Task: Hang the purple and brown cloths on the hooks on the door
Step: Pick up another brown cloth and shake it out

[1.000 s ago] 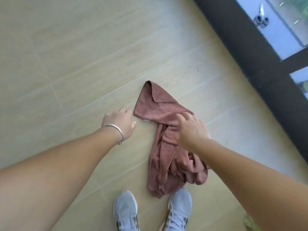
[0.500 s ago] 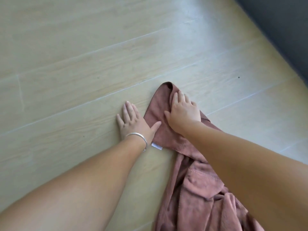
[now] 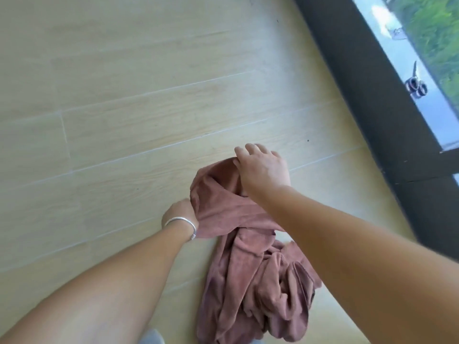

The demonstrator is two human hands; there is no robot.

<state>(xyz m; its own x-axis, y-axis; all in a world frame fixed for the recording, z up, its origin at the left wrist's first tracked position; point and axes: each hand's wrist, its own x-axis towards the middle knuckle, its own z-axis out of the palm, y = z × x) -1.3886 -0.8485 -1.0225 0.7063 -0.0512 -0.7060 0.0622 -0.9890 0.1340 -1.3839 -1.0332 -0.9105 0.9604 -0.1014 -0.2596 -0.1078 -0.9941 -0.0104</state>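
We're looking down on a pale wood-grain floor, its long planks marked by thin light seams, smooth and matte. At lower centre of the frame lies the brown cloth, a soft, velvety towel fabric: rumpled into thick ropy folds at the bottom, raised into a rounded hood-like fold at the top.

Our left hand is at the left edge of that raised fold, fingers curled in and gripping the cloth; the fingertips themselves are tucked out of sight under the fabric. A slim silver bracelet circles that wrist.

Our right hand sits over the top of the fold, fingers bent down over its far rim; they seem to clasp the fabric, though the fingertips are hidden.

Along the upper right runs a dark, broad frame, with glass beyond it, blurred green outside.
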